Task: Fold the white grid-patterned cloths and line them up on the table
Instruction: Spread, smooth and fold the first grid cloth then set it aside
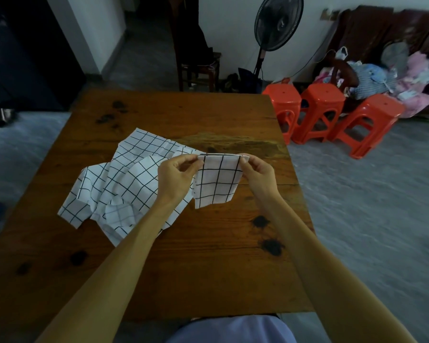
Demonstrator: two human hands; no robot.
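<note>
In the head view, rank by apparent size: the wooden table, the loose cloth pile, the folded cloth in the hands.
1. wooden table
2. loose cloth pile
3. folded cloth, pinched at its top corners by the left hand and right hand

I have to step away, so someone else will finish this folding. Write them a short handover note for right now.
Left hand pinches the top left corner of the folded cloth; right hand pinches its top right corner. The cloth hangs from both hands above the wooden table, folded into a small panel.
The unfolded cloths lie crumpled in a heap on the table, to the left of the hands.
Done: one cloth partly or fully folded, not yet set down.
Left: lay it down, fold the heap, line all up. No folded cloth lies on the table yet.
</note>
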